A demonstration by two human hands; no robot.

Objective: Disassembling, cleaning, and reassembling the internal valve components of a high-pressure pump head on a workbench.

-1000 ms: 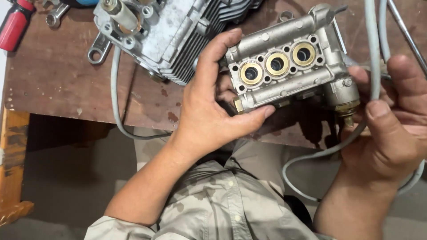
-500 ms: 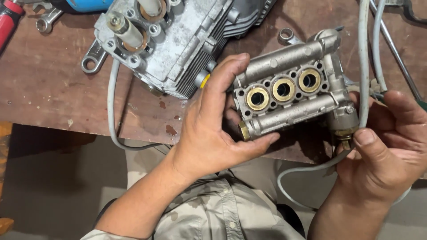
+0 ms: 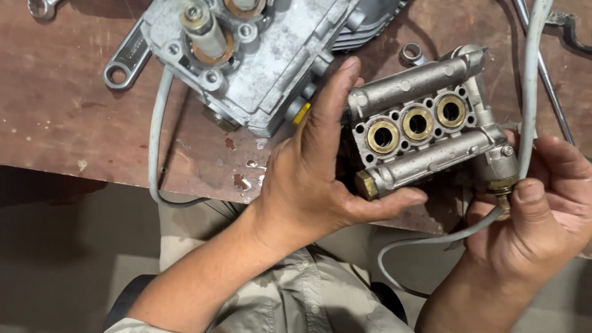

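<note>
Both hands [image 3: 314,185] hold pump head [image 3: 425,132] (three brass ports).

Head camera looks steeply down, close over the workbench [image 3: 74,123].

Bare brown tabletop [image 3: 68,117] open well to the left of the left hand [image 3: 314,179]; only a ring spanner [image 3: 126,58] lies there. Directly above the left hand's fingers: grey motor housing [image 3: 265,55], near, blocks passage upward. Between the hands: metal pump head [image 3: 425,129], gripped on both sides, no gap. Grey cable [image 3: 530,80] runs down past the right hand [image 3: 542,228], with a thin metal rod [image 3: 549,80] just beside it. Below both hands, off the table edge: open room down to the person's lap.
</note>
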